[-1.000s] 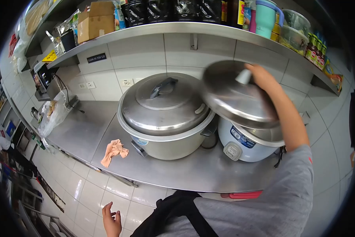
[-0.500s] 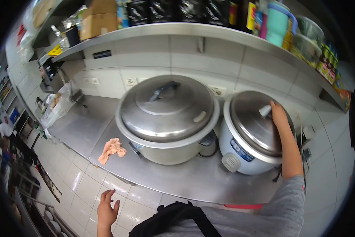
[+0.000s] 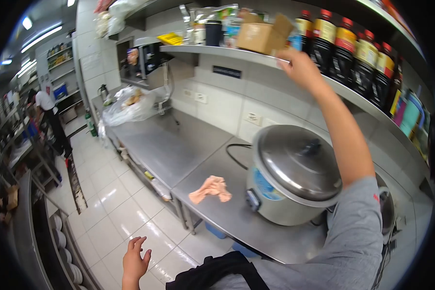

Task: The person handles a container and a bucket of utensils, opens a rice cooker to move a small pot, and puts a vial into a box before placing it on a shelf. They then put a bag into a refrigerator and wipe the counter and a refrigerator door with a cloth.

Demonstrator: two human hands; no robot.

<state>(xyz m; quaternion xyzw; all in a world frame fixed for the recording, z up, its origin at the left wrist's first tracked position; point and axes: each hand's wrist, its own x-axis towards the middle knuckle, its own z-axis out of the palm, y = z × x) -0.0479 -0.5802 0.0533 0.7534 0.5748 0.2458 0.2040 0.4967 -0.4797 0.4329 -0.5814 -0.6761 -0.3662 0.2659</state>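
My right hand [image 3: 300,67] is raised to the edge of the steel wall shelf [image 3: 217,52], next to a cardboard box [image 3: 264,35] and a row of dark sauce bottles [image 3: 353,53]. Whether it grips anything is hidden. My left hand [image 3: 135,263] hangs low over the tiled floor, fingers spread, holding nothing. Below my right arm a large steel rice cooker [image 3: 295,174] stands lidded on the steel counter [image 3: 179,150]. A crumpled pink cloth [image 3: 210,188] lies on the counter left of the cooker.
A filled plastic bag [image 3: 128,108] sits at the counter's far end near a small appliance. Another person [image 3: 48,118] stands far left by racks. Stacked plates [image 3: 62,241] rest on a low shelf at left. White floor tiles stretch between.
My right hand left the small cooker's lid and rose to the shelf edge. My view swung left, so the small cooker is now almost out of sight behind my arm.
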